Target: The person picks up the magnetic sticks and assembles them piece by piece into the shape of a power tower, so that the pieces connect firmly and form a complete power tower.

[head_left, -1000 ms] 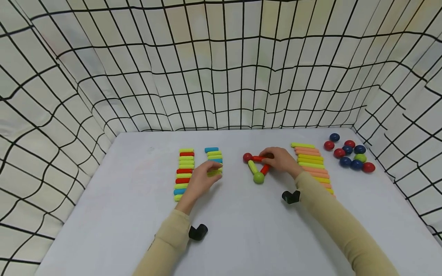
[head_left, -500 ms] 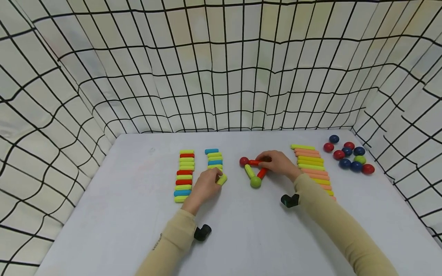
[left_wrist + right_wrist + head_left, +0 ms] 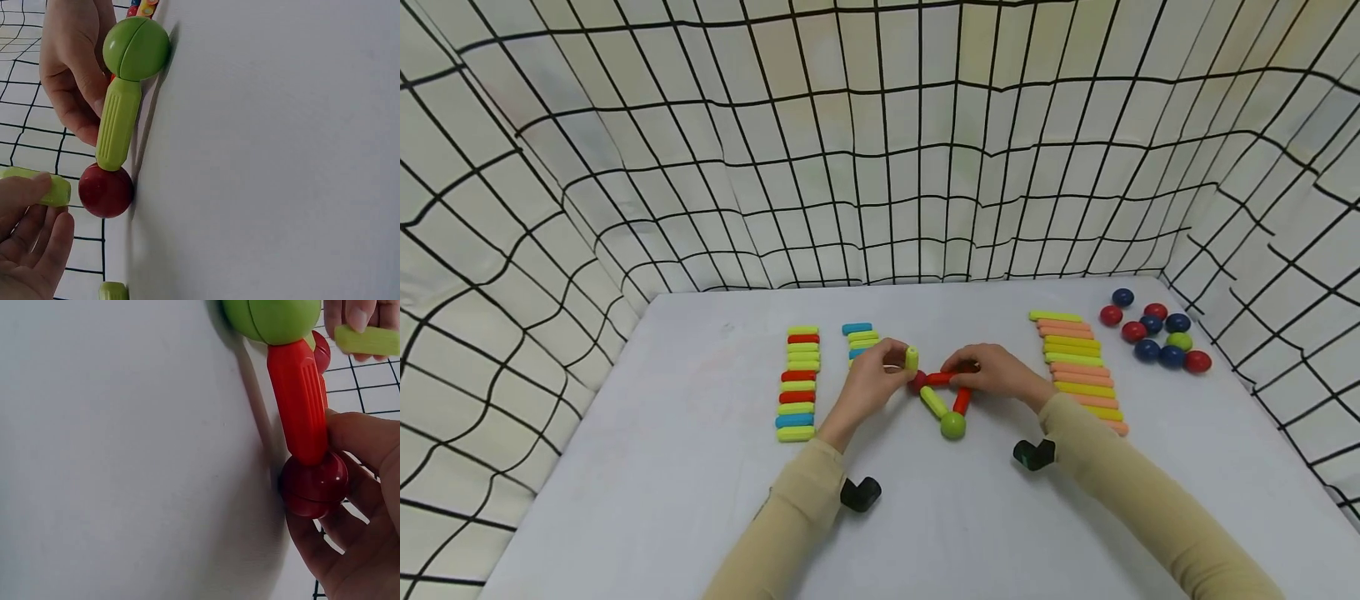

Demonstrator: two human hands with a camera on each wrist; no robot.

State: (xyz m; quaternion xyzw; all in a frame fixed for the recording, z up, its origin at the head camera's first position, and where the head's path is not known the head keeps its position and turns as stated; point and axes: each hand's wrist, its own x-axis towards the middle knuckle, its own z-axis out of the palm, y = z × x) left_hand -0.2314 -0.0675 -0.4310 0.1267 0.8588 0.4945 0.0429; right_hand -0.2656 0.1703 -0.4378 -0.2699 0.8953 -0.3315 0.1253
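Observation:
A triangle of rods and balls lies on the table: green ball [image 3: 953, 426], lime rod [image 3: 934, 402], red rod [image 3: 962, 401], red ball [image 3: 917, 382] at its left corner, another red rod [image 3: 938, 379] along the far side. My left hand [image 3: 871, 382] pinches a loose lime rod [image 3: 912, 358], upright beside the left red ball; the left wrist view shows this rod [image 3: 57, 190] apart from the ball [image 3: 106, 190]. My right hand [image 3: 996, 372] holds the right corner, its fingers around a second red ball [image 3: 314, 484], which the head view hides.
Short lime, red and blue rods [image 3: 797, 387] stand in a column at left, with a second short column [image 3: 857, 329] behind my left hand. Longer rods [image 3: 1078, 367] lie right of my right hand. Loose balls [image 3: 1172, 357] sit at far right. Black netting [image 3: 917, 200] surrounds the table.
My left hand took a lime rod from the second column and carried it right to the left red ball. The triangle and my right hand shifted slightly left and nearer.

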